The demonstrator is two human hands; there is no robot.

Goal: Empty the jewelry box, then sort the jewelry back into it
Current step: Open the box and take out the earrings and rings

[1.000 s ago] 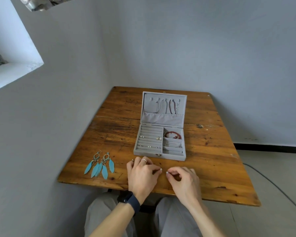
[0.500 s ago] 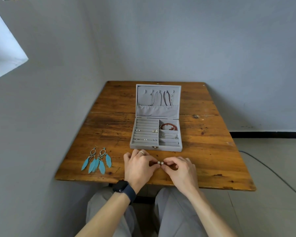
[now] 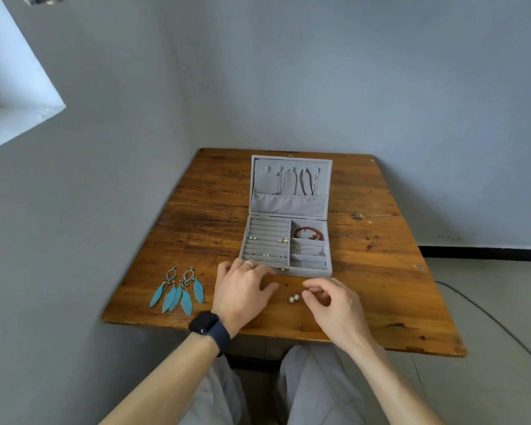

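The grey jewelry box (image 3: 328,240) stands open on the wooden table (image 3: 380,271). Necklaces (image 3: 301,182) hang in its lid; small earrings sit in the ring rolls, and a red bracelet (image 3: 307,232) and a silver bracelet (image 3: 308,250) lie in the right compartments. Two pearl earrings (image 3: 293,298) lie on the table in front of the box, between my hands. My left hand (image 3: 242,286) rests on the table just left of them, fingers relaxed, holding nothing. My right hand (image 3: 328,299) hovers right of the pearls with fingers loosely curled, empty.
A pair of blue feather earrings (image 3: 178,289) lies on the table's front left. The table stands in a corner, walls behind and to the left. A dark cable (image 3: 488,317) runs over the floor at the right. My knees are under the front edge.
Both hands held the pearl earrings between fingertips; now the pearls lie on the table and the hands have drawn apart.
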